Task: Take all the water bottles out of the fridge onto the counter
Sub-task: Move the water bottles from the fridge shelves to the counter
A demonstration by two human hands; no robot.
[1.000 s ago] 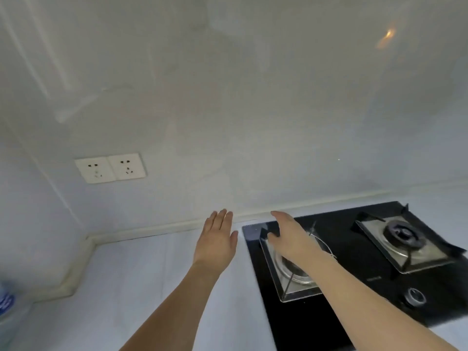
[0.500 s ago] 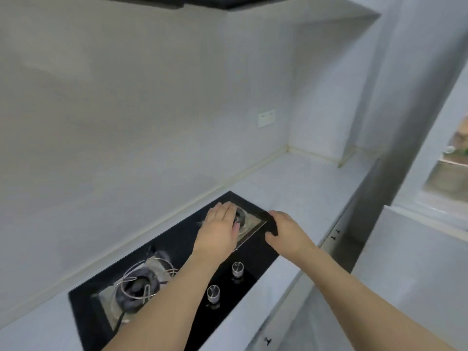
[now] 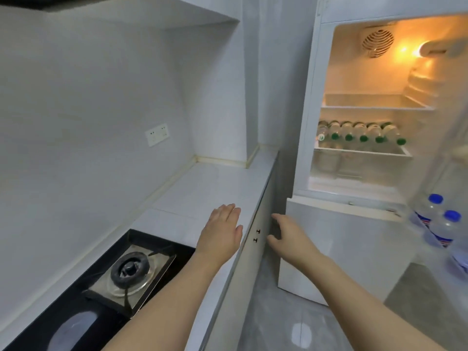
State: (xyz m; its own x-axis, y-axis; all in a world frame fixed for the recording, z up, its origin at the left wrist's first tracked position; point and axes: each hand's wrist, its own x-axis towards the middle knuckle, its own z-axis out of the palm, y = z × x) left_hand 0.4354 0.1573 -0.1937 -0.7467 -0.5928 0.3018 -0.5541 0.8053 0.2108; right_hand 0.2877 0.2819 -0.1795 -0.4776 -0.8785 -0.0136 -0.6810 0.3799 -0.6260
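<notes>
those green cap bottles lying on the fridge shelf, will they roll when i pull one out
Probably yes. The green-capped bottles lie on their sides in a tight row on the shelf, so removing one likely frees its neighbours to roll. They look full, so fairly heavy for their size. Being chilled, they may feel slippery.

Under my left hand [image 3: 220,230] the white counter [image 3: 215,183] ran on ahead, the black gas hob [image 3: 121,272] set into it behind my wrist. Beyond my right hand [image 3: 288,235], the fridge shelf [image 3: 362,151] carried six green-capped bottles [image 3: 359,133] lying flat.
</notes>
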